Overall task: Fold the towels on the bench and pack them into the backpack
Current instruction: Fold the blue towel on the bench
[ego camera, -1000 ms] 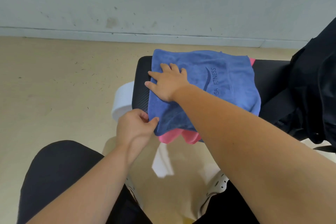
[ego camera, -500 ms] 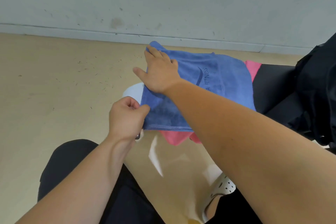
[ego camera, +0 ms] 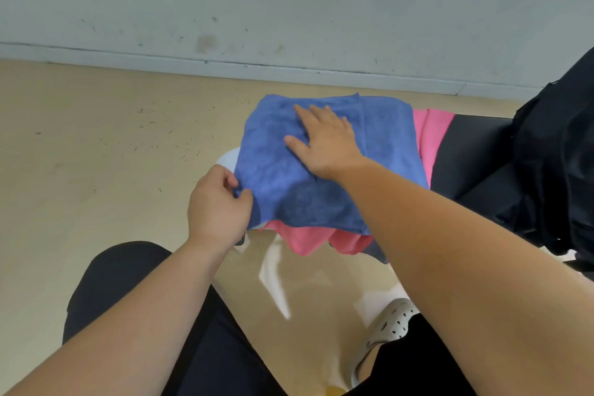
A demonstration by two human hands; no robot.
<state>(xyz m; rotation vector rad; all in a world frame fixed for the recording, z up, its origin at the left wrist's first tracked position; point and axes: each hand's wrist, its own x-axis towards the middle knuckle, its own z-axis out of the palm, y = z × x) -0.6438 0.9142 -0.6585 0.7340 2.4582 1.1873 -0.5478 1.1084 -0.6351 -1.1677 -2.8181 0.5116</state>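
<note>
A blue towel lies folded over on the left end of the black bench, on top of a pink towel whose edges stick out at the right and at the near side. My right hand lies flat on the blue towel with fingers spread. My left hand pinches the towel's near left corner between thumb and fingers. The black backpack stands on the bench at the far right, partly cut off by the frame edge.
A grey wall with a skirting strip runs behind the bench. The beige floor spreads to the left. My legs in black trousers and a white perforated shoe are below the bench edge. A white bench base shows under the towel.
The blue towel's left part has been folded over to the right, hiding the printed logo. My right hand slid right to press the fold. My left hand kept its pinch on the corner.
</note>
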